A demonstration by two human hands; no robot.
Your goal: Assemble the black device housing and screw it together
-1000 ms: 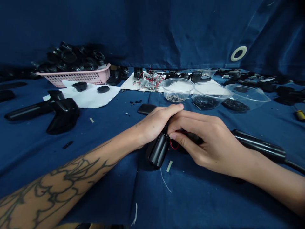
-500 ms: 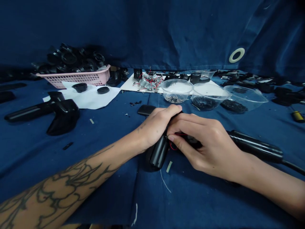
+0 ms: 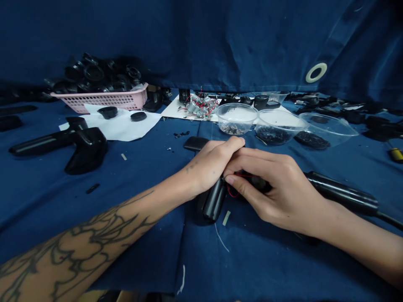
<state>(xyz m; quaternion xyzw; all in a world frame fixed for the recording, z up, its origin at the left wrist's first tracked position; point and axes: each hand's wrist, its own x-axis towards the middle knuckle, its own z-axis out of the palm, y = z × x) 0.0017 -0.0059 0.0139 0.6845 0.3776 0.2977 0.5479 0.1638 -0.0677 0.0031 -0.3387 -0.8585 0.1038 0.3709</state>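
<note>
My left hand (image 3: 214, 163) is closed around a black plastic housing (image 3: 214, 203), whose rounded handle end points toward me below the palm. Most of the housing is hidden under both hands. Thumb and forefinger of my right hand (image 3: 273, 184) are pinched together at the housing's open side, against my left hand. A thin red wire (image 3: 231, 193) loops out beside the right thumb, and its end seems to lie between those fingertips. A flat black piece (image 3: 195, 144) shows just beyond my left wrist.
A black cylindrical tool with a cord (image 3: 343, 193) lies beyond my right wrist. Clear tubs (image 3: 236, 113) of small parts stand ahead, near wired motors (image 3: 201, 107). Far left are a pink basket (image 3: 107, 102) of black parts and a black housing (image 3: 86, 149).
The whole view has shifted slightly to the right. Both hands keep nearly the same hold, with the right fingertips still pinched at the housing.
</note>
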